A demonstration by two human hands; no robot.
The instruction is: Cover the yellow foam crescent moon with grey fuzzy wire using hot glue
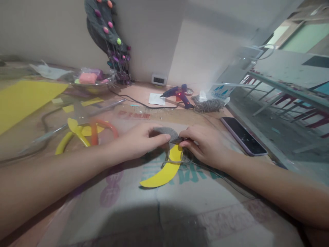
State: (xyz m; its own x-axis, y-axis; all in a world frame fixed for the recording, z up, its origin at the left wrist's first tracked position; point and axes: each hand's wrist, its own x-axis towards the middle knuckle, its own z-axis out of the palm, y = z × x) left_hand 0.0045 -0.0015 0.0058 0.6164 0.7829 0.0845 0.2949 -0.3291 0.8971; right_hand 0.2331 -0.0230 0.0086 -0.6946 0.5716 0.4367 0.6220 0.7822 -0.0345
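A yellow crescent cutout [164, 175] lies over the printed sheet, its lower tip bare and pointing left. Its upper part is covered by tightly wound grey yarn [167, 130]. My left hand [140, 139] grips this wrapped end between thumb and fingers. Close beside it, my right hand [199, 142] is closed in a pinch at the edge of the winding, where grey yarn meets the fingertips. Loose yarn loops hang across the yellow part and trail off to the right. The exact pinch point is partly hidden by the fingers.
Scissors [94, 132] with orange and yellow handles lie left, near yellow paper [28, 99]. A glue gun [177, 92] with a red light, a yarn bundle [209, 104] and a phone [244, 136] sit behind and right. A decorated grey crescent [102, 27] stands against the wall.
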